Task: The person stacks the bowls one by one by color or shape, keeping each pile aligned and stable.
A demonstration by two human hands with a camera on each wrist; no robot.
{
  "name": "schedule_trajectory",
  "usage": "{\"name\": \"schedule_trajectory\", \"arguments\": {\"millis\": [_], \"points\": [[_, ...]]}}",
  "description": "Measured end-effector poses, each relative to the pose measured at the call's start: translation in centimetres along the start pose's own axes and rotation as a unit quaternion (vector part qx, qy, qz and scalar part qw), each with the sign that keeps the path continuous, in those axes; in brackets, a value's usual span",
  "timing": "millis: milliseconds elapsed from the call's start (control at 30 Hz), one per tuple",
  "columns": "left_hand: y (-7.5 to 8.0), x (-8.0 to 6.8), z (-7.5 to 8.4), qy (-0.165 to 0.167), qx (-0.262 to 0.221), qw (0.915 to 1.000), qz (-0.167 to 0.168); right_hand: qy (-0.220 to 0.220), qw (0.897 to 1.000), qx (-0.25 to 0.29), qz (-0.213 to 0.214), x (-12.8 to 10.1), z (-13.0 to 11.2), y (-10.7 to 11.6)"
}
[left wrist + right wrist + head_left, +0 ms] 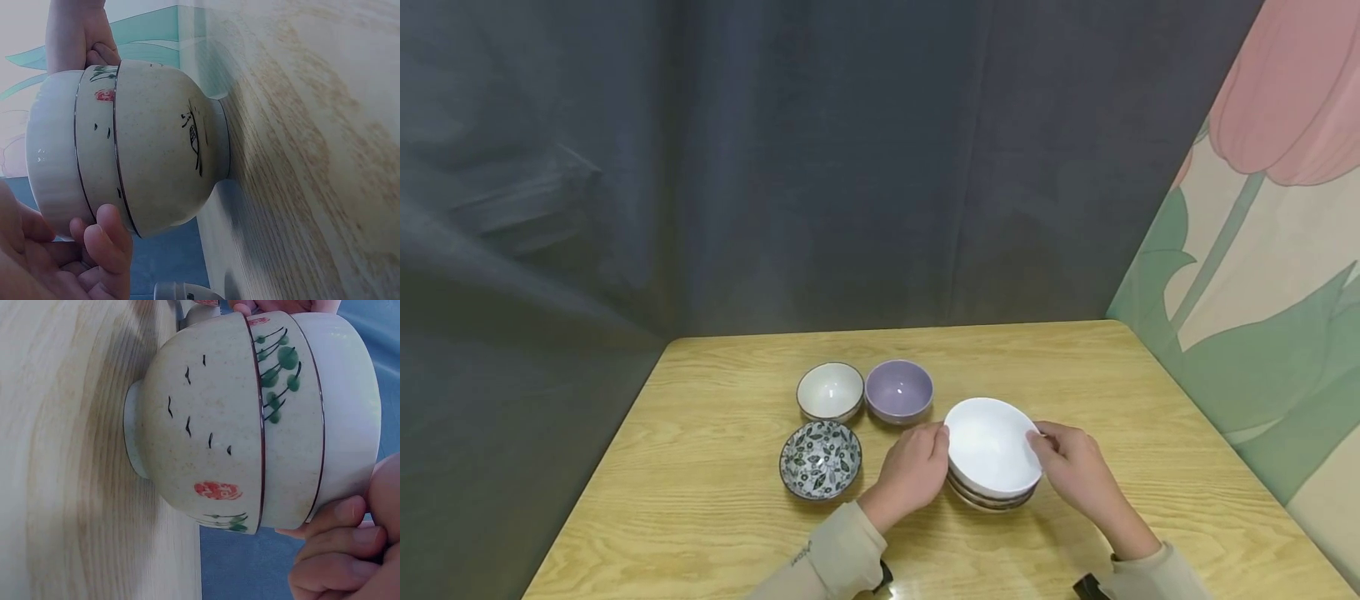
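Note:
A plain white bowl [991, 442] sits at the top of a stack, inside two cream bowls [206, 425] with brown rims and painted green, red and black marks. My left hand [916, 467] pinches the white bowl's rim on the left, thumb at the edge. On the opposite side, my right hand [1078, 468] grips the same rim between thumb and fingers. In the left wrist view, the curled fingers of the left hand [94, 256] also lie against the upper cream bowl's side. The lowest bowl's foot stands on the wooden table [715, 500].
Left of the stack are a purple bowl [899, 390], a white bowl with a dark rim [831, 390] and a bowl with a dark leaf pattern [820, 460]. A dark curtain [850, 167] hangs behind the table; a tulip-painted wall [1262, 333] borders the right.

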State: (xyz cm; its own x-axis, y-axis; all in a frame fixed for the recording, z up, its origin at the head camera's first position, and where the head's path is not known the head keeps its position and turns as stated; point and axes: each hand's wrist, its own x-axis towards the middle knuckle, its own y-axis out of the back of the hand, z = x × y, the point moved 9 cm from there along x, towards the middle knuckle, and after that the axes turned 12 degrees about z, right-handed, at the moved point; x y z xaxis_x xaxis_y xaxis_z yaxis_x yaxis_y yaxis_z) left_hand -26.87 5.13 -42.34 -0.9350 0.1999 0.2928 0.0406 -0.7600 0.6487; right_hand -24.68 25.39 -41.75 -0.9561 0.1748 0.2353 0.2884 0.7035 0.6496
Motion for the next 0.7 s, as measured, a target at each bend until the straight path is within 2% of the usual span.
{"name": "schedule_trajectory", "arguments": {"millis": [233,533,700], "points": [[0.08,0.04,0.1,-0.013,0.032,0.9994,0.008,-0.003,1.0,0.006,0.011,0.07,0.13,0.14],[-0.06,0.01,-0.06,-0.005,0.035,0.9994,0.003,-0.005,1.0,0.01,0.017,-0.04,0.21,0.21],[-0.05,-0.02,0.04,-0.011,0.042,0.999,0.01,-0.001,1.0,0.009,0.017,-0.1,0.21,0.17]]}}
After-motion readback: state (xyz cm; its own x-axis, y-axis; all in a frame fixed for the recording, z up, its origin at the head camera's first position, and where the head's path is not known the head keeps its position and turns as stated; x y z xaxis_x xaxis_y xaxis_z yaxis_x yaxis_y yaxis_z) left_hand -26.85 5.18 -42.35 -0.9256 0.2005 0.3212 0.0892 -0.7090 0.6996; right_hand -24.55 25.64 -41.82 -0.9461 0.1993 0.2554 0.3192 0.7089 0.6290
